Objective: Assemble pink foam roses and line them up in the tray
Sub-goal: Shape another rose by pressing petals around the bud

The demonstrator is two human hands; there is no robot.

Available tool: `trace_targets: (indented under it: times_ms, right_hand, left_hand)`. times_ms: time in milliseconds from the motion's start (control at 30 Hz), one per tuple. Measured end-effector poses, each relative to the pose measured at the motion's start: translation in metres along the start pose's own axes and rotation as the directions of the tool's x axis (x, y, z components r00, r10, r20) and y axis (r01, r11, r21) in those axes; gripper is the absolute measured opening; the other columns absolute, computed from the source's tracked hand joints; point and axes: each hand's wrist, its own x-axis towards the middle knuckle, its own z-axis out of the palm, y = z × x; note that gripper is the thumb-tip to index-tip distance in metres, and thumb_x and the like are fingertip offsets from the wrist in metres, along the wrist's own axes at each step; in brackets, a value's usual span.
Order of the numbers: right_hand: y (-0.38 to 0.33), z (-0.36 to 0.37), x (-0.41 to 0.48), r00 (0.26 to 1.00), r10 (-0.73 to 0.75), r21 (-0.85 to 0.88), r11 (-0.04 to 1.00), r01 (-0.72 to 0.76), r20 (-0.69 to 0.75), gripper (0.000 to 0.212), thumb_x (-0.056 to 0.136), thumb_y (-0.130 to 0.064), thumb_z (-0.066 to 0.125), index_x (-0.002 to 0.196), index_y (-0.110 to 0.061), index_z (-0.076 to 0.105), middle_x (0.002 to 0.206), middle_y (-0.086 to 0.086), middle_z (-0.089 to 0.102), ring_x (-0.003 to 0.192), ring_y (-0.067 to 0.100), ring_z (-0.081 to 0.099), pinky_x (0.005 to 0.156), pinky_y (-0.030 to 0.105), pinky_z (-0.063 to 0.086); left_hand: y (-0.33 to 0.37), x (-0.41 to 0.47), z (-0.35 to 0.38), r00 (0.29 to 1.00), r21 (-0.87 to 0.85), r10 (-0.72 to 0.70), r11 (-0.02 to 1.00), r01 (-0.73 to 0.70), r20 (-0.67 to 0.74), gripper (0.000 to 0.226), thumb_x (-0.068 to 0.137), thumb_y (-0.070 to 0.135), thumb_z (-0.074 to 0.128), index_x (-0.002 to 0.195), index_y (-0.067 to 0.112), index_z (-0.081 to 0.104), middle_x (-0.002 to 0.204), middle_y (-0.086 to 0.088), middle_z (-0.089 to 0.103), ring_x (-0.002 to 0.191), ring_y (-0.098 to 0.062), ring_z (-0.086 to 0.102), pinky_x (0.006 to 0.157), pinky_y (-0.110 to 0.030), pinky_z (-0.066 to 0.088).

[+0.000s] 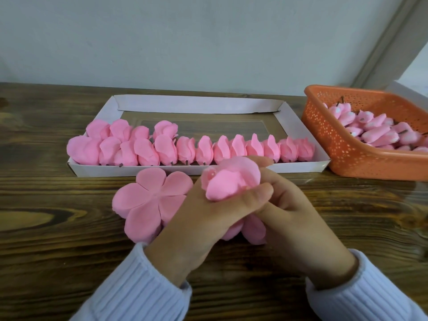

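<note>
A rose (231, 179) is gripped just in front of the tray (129, 171) by the left hand (203, 212) and right hand (298, 218), fingers curled round it. A petal piece (150, 200) is laid flat near the tray's front.

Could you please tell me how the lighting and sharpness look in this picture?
Head view: soft, even light, only faint shadows under the left hand and right hand; the rose they hold is a little blurred; a pale sheen on the table by the basket; the wide angle tilts the wall trim.
</note>
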Motion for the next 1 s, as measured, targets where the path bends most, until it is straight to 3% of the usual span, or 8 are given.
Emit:
trace_targets:
  times_ms: [67,133,233,300,400,567,800,1000]
  right_hand:
    - [0.001,-0.004,0.000,0.998,0.053,0.031,0.998,-0.054,0.025,0.038,0.084,-0.028,0.062,0.107,0.002,0.058,0.085,0.053,0.042,0.067,0.071,0.039,0.065,0.074,0.031]
    - [0.000,-0.005,0.000,0.997,0.069,0.056,0.996,-0.072,0.046,0.036,0.083,-0.027,0.062,0.103,0.002,0.061,0.082,0.048,0.050,0.067,0.060,0.046,0.067,0.069,0.037]
    - [-0.002,-0.004,0.001,0.993,0.069,0.109,0.991,-0.079,0.094,0.041,0.077,-0.040,0.075,0.091,-0.002,0.066,0.073,0.036,0.058,0.066,0.035,0.055,0.064,0.034,0.047]
    - [-0.003,-0.003,0.002,0.990,0.067,0.163,0.983,-0.086,0.121,0.039,0.076,-0.039,0.076,0.089,-0.004,0.066,0.070,0.022,0.065,0.062,0.024,0.062,0.056,0.021,0.048]
    - [-0.003,-0.007,0.004,0.991,0.096,0.224,0.968,-0.115,0.095,0.026,0.086,-0.021,0.060,0.096,0.002,0.065,0.076,0.017,0.067,0.067,0.020,0.064,0.059,0.022,0.052]
    - [-0.003,-0.016,0.007,0.991,0.115,0.109,0.988,-0.108,-0.062,0.024,0.076,-0.012,0.066,0.097,-0.002,0.067,0.090,0.016,0.066,0.077,0.024,0.057,0.068,0.028,0.047]
    - [-0.008,-0.012,0.004,0.943,-0.165,-0.070,0.986,0.151,-0.289,0.038,0.067,-0.010,0.074,0.101,-0.008,0.059,0.074,0.006,0.073,0.069,0.015,0.070,0.061,0.021,0.054]
    - [-0.009,-0.005,-0.001,0.859,-0.428,-0.360,0.877,0.319,-0.281,0.030,0.075,-0.009,0.074,0.099,-0.016,0.058,0.079,-0.002,0.074,0.074,0.013,0.071,0.068,0.023,0.055]
  left_hand:
    - [0.002,0.000,-0.001,0.999,0.000,-0.019,1.000,0.019,0.038,0.058,0.070,0.028,0.069,0.121,0.004,0.058,0.103,-0.038,0.059,0.081,-0.036,0.059,0.074,-0.042,0.046]
    - [0.003,0.000,0.000,0.998,-0.001,-0.031,1.000,0.031,0.048,0.058,0.070,0.030,0.068,0.122,0.007,0.059,0.104,-0.041,0.057,0.080,-0.043,0.057,0.073,-0.048,0.045]
    - [0.002,-0.001,-0.001,0.998,0.016,-0.043,0.999,0.042,0.040,0.045,0.074,0.037,0.066,0.116,0.019,0.066,0.094,-0.049,0.051,0.072,-0.070,0.042,0.063,-0.071,0.038]
    - [0.001,-0.001,0.000,1.000,0.035,-0.014,0.999,0.014,0.015,0.040,0.077,0.040,0.064,0.112,0.021,0.069,0.089,-0.049,0.051,0.069,-0.072,0.039,0.059,-0.073,0.037]
    - [-0.001,0.000,0.000,0.996,0.054,0.060,0.997,-0.056,-0.067,0.037,0.078,0.037,0.065,0.108,0.017,0.072,0.088,-0.045,0.056,0.067,-0.059,0.048,0.058,-0.065,0.043]
    - [-0.003,0.000,-0.001,0.974,0.187,0.214,0.962,-0.198,-0.072,0.026,0.084,0.031,0.062,0.107,0.022,0.072,0.096,-0.004,0.075,0.094,-0.018,0.070,0.080,-0.029,0.056]
    - [-0.003,0.003,0.001,0.953,0.272,0.275,0.934,-0.232,-0.128,0.029,0.084,0.023,0.063,0.112,0.019,0.066,0.105,0.012,0.073,0.102,-0.001,0.066,0.081,-0.013,0.051]
    - [-0.004,0.001,0.000,0.959,0.292,0.248,0.935,-0.200,-0.139,0.013,0.082,0.033,0.070,0.094,0.032,0.072,0.093,0.001,0.074,0.092,-0.002,0.068,0.078,-0.017,0.054]
